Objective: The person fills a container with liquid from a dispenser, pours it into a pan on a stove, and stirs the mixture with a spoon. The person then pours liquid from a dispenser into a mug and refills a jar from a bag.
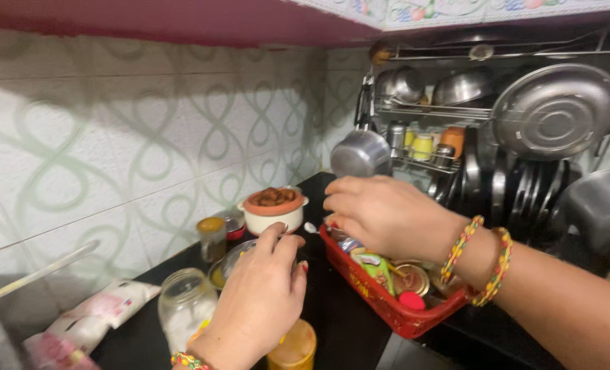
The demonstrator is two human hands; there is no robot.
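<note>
Two hands: left hand (257,294), right hand (380,212). One red basket (387,308), one clear glass jar (185,305), one white bowl (274,218). Rack pans: apparently two, partly hidden.

Glossy black counter (339,322), red plastic basket (387,305), clear glass jar (185,301), shiny steel pot lid (555,113) at two o'clock.

L hand (260,294): on counter (339,322), over lidded dish (233,257); jar (185,305) just left.
R hand (380,216): over basket (394,312), right of L hand.
Bowl (274,209): behind L hand, by wall.
Dish rack (455,116): behind basket.
</note>
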